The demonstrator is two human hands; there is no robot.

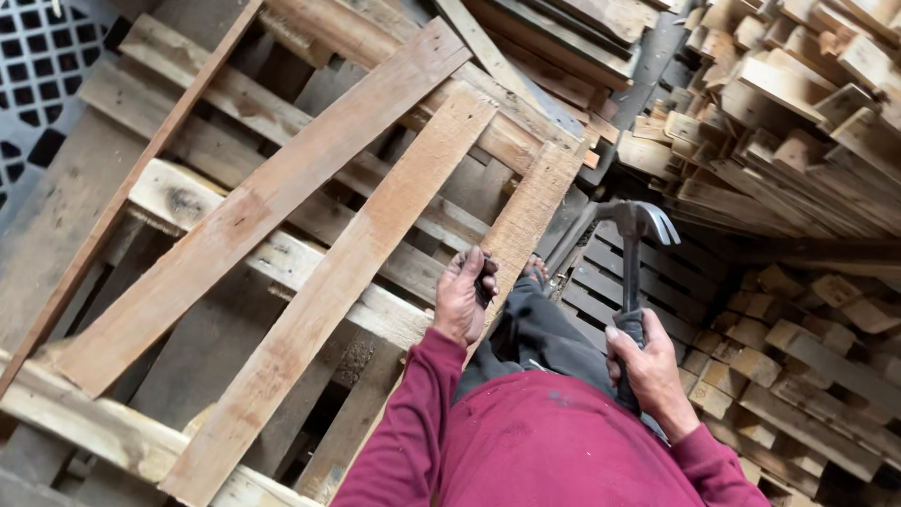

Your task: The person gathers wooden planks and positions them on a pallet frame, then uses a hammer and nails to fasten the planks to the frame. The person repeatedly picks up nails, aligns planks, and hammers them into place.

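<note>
Two bare hands at work, seen from above, w/ maroon sleeves (pixel 413 441) on both arms. Right hand (pixel 648 364) is closed tight round the black handle of a claw hammer (pixel 631 272); hammer stands about upright, steel head up, to the right of the planks and clear of them, above a dark slatted pallet (pixel 596 286) on the floor. Left hand (pixel 464 296) rests on the near edge of a long pale plank (pixel 521 230), fingers curled shut on something small & dark, too small to tell what. That plank is the rightmost of three loose boards (pixel 310 197) lying slantwise, near-left to far-right, across a rough wooden frame (pixel 188 202) of crosspieces. Person's dark trouser leg (pixel 535 338) shows between the hands, just right of the plank.

Right side: big heap of short wood blocks & offcuts (pixel 798 103), more blocks (pixel 807 376) near-right by the hammer hand. Far middle: stacked boards (pixel 563 38). Far-left corner: black grid mat (pixel 38 56).
</note>
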